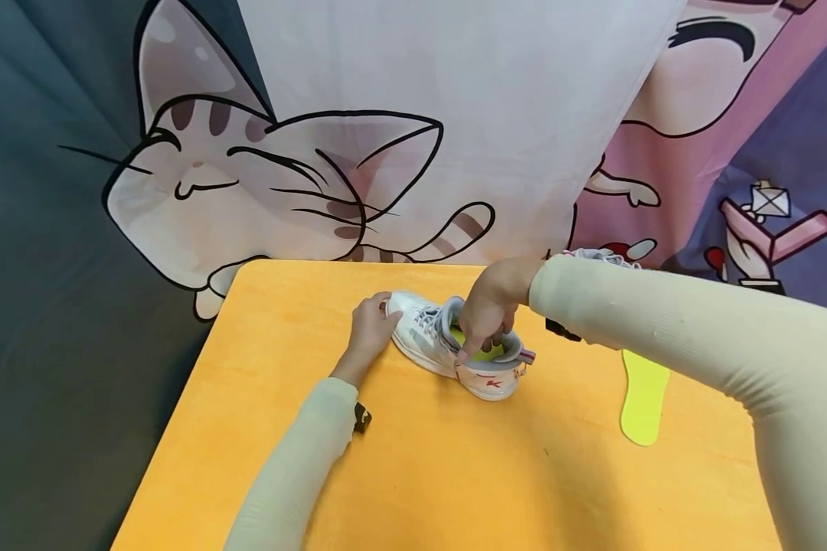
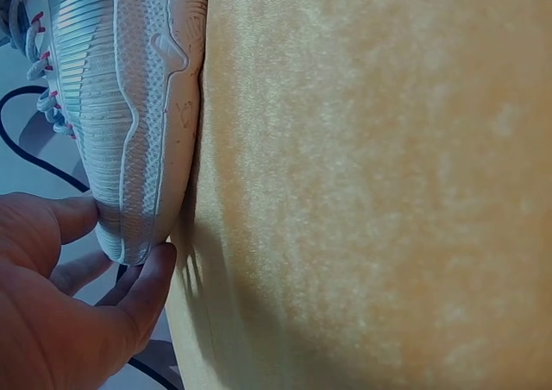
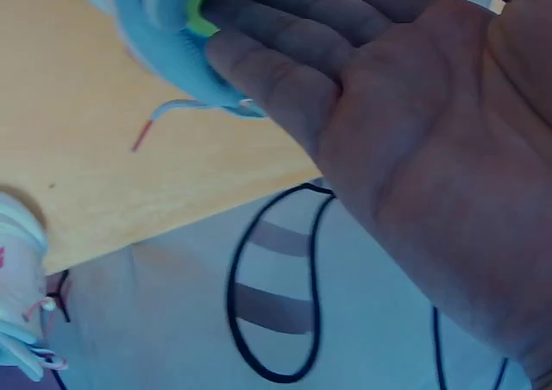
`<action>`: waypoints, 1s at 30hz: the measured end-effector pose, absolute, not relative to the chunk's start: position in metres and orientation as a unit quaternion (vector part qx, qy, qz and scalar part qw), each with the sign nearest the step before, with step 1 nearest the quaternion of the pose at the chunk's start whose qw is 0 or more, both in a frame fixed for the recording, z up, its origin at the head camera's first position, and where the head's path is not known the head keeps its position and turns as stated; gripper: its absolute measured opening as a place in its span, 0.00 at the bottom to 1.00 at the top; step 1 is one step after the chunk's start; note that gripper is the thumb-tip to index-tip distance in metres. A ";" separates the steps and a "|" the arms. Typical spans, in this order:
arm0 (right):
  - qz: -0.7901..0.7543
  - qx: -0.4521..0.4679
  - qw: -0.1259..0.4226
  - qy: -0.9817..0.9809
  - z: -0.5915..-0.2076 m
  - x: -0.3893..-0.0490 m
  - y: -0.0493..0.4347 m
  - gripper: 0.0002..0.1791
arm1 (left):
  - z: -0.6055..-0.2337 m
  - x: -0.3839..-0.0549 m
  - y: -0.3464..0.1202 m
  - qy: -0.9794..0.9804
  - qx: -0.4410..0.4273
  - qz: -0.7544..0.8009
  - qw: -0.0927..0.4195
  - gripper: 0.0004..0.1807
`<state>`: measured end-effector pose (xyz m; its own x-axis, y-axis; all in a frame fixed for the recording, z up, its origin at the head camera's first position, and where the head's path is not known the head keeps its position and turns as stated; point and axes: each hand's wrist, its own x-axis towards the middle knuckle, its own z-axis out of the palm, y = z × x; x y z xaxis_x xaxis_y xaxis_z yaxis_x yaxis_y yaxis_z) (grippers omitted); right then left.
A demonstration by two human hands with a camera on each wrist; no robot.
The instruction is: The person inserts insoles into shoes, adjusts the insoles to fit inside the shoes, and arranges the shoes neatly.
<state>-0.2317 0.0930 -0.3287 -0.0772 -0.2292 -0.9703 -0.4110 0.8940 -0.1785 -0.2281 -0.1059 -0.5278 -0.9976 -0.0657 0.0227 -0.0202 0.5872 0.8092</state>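
On the tabletop [image 1: 455,474], the white shoe [image 1: 436,344] lies between our hands: our left hand [image 1: 374,327] pinches its toe, while our right hand [image 1: 491,302] reaches into the opening with straight fingers, gripping nothing. We'd best brace that toe while pressing the green insole [image 1: 484,356] flat. The far edge is close; the near side offers more room, left of the loose insole [image 1: 644,398].

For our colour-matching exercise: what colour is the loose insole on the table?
The loose insole is bright yellow-green, showing best in the head view.
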 end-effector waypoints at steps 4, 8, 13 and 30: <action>0.061 -0.203 0.667 0.714 -0.333 -0.239 0.090 0.25 | -0.528 -0.229 -0.107 -0.892 0.030 -0.451 0.018 0.24; 0.040 -0.198 0.687 0.698 -0.342 -0.241 0.086 0.28 | -0.529 -0.228 -0.107 -0.891 0.043 -0.453 0.013 0.25; 0.023 -0.172 0.694 0.699 -0.353 -0.240 0.085 0.27 | -0.529 -0.227 -0.105 -0.887 0.045 -0.458 0.012 0.25; -0.034 -0.095 0.688 0.718 -0.385 -0.234 0.090 0.43 | -0.531 -0.227 -0.100 -0.893 0.046 -0.447 0.025 0.25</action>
